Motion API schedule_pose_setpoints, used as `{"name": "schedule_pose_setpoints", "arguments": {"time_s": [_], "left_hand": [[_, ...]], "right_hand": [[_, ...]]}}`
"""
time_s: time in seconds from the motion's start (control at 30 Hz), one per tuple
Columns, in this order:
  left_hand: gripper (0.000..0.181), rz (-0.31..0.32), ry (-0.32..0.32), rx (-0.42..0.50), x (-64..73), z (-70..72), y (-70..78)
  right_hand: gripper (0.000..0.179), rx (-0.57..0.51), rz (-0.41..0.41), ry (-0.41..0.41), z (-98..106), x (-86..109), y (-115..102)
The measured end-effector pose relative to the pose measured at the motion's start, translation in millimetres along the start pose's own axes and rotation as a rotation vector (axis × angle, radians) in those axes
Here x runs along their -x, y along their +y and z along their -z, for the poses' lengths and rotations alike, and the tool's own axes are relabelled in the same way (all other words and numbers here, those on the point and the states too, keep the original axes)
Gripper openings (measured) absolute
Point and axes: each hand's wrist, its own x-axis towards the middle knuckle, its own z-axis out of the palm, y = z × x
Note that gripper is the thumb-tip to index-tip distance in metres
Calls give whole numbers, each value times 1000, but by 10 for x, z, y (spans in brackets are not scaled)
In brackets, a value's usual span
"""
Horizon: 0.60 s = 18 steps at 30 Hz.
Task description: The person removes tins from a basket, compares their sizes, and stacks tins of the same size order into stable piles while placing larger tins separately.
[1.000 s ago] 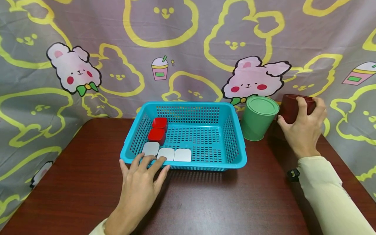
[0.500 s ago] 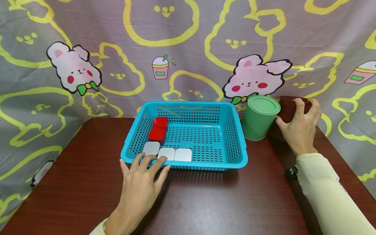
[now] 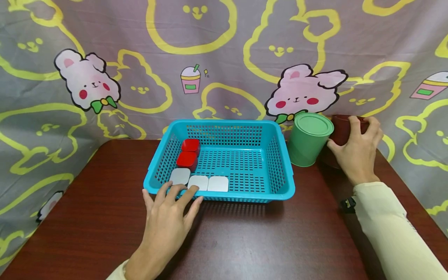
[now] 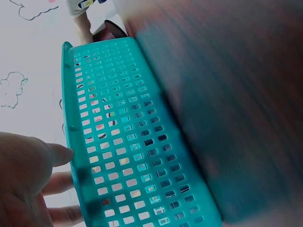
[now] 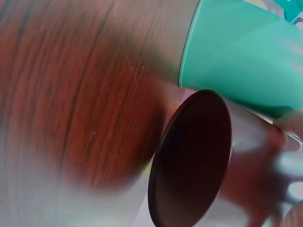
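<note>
In the head view my left hand [image 3: 166, 225] holds the near rim of a blue plastic basket [image 3: 231, 123], fingers hooked over it and thumb outside. Two red square pieces [image 3: 187, 160] sit along the basket's left side, and three white-topped square ones [image 3: 218, 184] line its near wall. My right hand [image 3: 360, 151] grips a dark red can [image 3: 340, 130] from above, just right of a green lidded can [image 3: 309, 142]. The red can's round base [image 5: 191, 161] faces the right wrist camera, close to the green can. The palm hides much of the red can in the head view.
Everything is on a dark wooden table [image 3: 87, 217]. Behind it hangs a patterned cloth [image 3: 224, 46] with cartoon bears, right at the table's back edge. The green can stands close to the basket's right end.
My right hand has carried the red can slightly left and down in the head view, closer to the green can. My left hand stays on the basket rim.
</note>
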Motion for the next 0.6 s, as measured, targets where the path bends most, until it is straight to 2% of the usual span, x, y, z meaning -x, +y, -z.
{"name": "schedule_pose_setpoints", "arguments": {"time_s": [0.17, 0.6], "left_hand": [[28, 4, 1, 0, 3, -3, 0], [28, 1, 0, 3, 0, -9, -2]], "right_hand": [[68, -5, 12, -12, 24, 14, -12], [66, -21, 7, 16, 50, 58, -47]]}}
